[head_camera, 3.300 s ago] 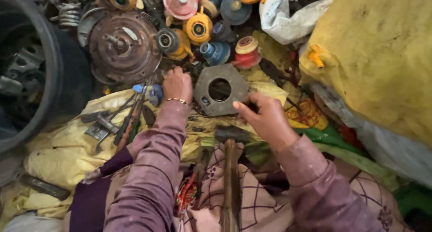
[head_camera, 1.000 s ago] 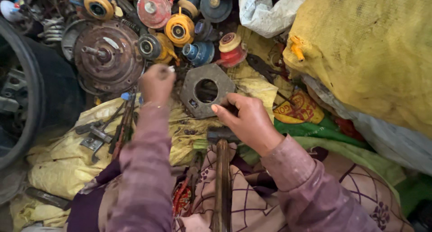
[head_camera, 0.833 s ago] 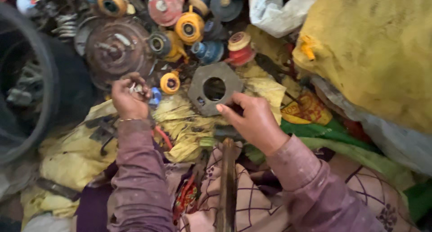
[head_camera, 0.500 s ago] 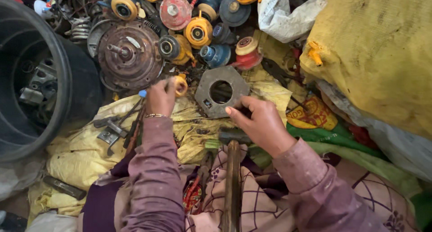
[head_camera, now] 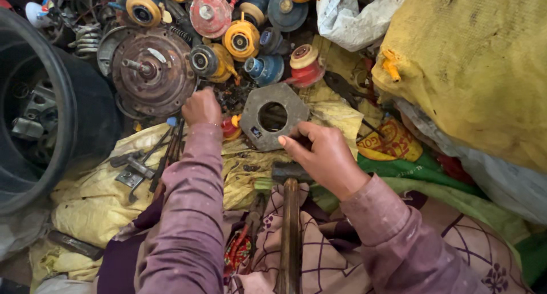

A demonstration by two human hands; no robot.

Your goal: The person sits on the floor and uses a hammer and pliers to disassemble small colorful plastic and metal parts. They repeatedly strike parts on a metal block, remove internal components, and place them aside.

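Now right hand (head_camera: 325, 157) grips grey plate (head_camera: 274, 116).

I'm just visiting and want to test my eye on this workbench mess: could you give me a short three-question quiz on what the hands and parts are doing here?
1. True or false: the right hand rests at the edge of the grey hexagonal plate.
2. Multiple choice: where is the left hand? A) inside the black tub; B) among small parts just below the rusty round motor housing; C) gripping the hammer.
3. Fill in: the hammer lies with its wooden handle pointing toward the person, on a patterned ____.

Key:
1. True; fingers touch its lower edge.
2. B.
3. Cloth, over the person's lap.
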